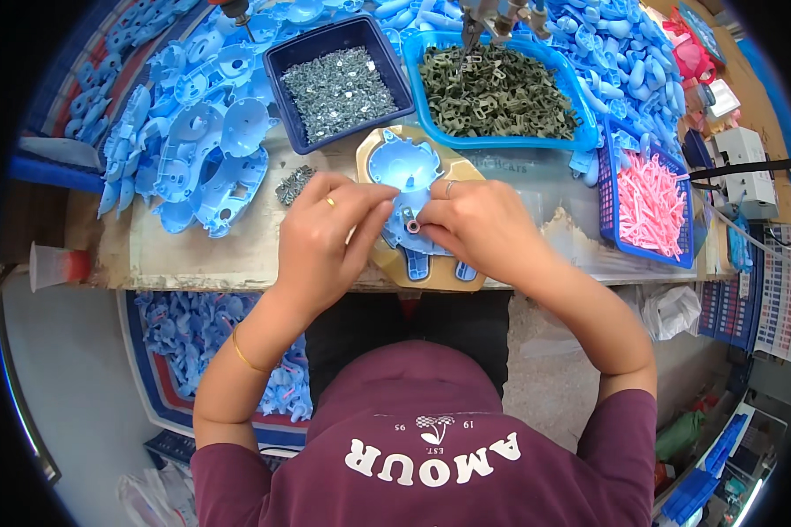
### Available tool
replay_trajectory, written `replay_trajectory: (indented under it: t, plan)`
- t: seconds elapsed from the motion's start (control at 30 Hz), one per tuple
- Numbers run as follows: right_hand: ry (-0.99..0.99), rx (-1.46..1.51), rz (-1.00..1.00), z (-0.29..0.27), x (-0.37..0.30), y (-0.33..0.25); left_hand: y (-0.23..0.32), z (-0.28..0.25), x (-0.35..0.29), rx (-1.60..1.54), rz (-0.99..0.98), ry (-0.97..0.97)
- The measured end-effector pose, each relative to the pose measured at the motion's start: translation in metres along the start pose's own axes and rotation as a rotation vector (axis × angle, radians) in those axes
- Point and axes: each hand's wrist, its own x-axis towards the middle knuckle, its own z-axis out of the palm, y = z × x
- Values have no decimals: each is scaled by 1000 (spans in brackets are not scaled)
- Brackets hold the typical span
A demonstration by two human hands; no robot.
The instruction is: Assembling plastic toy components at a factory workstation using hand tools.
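Shell point(402, 164) of blue plastic, lying hollow side up in a tan fixture point(442, 270) on the surface point(171, 256), looks light, stiff and slightly slick in the head view, so its outer rim seems the safest hold. The left hand point(327, 227) has thumb and forefinger nearly together over its left side, contents unclear; the right hand point(485, 221) curls, fingertips bunched beside a small ring-shaped part point(413, 227), grip uncertain.
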Motion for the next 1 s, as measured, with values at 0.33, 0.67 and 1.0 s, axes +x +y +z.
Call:
replay_trajectory:
  t: [0.33, 0.67, 1.0]
  plan:
    - [-77, 58, -10, -3, 6, 5, 0, 0, -9, 120, 254, -249]
    - [104, 0, 122, -14, -34, 4, -2, 9, -19, 122, 213, -339]
    - [242, 81, 170, -5, -44, 10, 2, 13, -17, 138, 199, -354]
